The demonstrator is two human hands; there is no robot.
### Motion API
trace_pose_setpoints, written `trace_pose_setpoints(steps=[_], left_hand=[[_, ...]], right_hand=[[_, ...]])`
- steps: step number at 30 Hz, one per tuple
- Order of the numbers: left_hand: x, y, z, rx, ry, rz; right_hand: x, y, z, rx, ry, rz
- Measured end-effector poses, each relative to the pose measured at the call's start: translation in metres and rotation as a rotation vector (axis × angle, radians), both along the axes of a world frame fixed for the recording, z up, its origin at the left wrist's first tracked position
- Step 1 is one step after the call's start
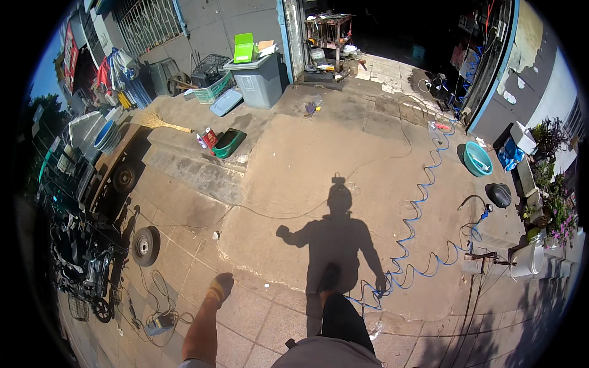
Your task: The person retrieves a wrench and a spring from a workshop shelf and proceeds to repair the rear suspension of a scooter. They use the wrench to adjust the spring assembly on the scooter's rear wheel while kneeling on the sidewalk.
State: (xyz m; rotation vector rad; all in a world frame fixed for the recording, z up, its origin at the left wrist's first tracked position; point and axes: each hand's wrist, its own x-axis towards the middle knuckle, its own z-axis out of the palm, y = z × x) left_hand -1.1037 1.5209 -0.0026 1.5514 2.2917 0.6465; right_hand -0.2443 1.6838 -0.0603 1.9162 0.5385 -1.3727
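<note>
Loose wheel (145, 246), one, rests on the paving (245, 314), left of the left hand and well apart from it. One grey box (160, 324) sits near the wheel, with cables looped about it. Left hand (221, 288), one, points forward, its forearm (201, 335) rising from the lower edge; finger closure cannot be determined. Right hand is out of view. Farther right: one blue coiled hose (402, 243) in two runs, one turquoise basin (473, 161).

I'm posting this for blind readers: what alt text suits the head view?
A person's left hand extends over sunlit paving. Ahead, their shadow falls beside a blue coiled hose; a wheel lies at left, and a gray bin stands near a dark doorway.
</note>
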Motion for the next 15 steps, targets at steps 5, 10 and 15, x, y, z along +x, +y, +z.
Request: trace_pose_setpoints(steps=[5, 10, 15], left_hand=[[0.021, 0.152, 0.006, -0.719, -0.503, 0.188], [0.021, 0.197, 0.023, -0.777, -1.097, 0.216], [-0.046, 0.349, 0.004, -0.476, -1.382, 0.189]], right_hand=[[-0.257, 0.293, -0.017, 0.272, 0.201, 0.423], [-0.617, 0.586, 0.260, 1.109, 0.965, 0.523], [-0.724, 0.793, 0.350, 1.256, 1.170, 0.621]])
